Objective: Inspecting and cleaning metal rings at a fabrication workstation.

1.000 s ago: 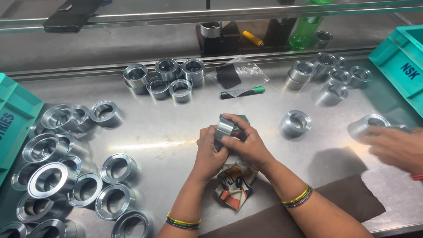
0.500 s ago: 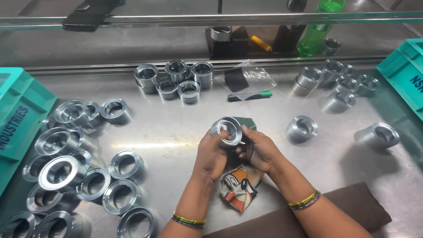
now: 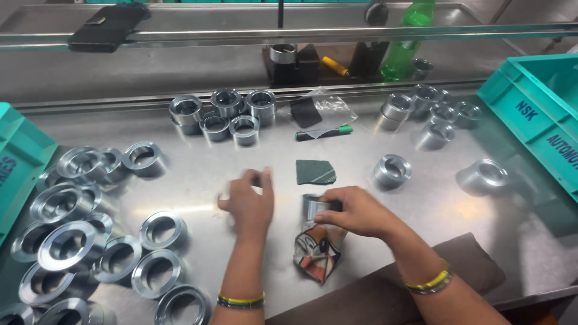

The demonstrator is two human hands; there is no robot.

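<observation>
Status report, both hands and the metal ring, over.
Right hand grips metal ring above patterned cloth. Left hand open, empty, apart from ring. Green pad lies just behind.

Clear plastic bag point(image 3: 328, 108) behind pad; white-lettered teal crates point(image 3: 536, 114) at sides

Open steel table point(image 3: 192, 186) ahead of the left hand point(image 3: 250, 204), rings point(image 3: 90, 235) crowding its left, green pad point(image 3: 315, 172) just beyond the right hand point(image 3: 355, 210).
</observation>
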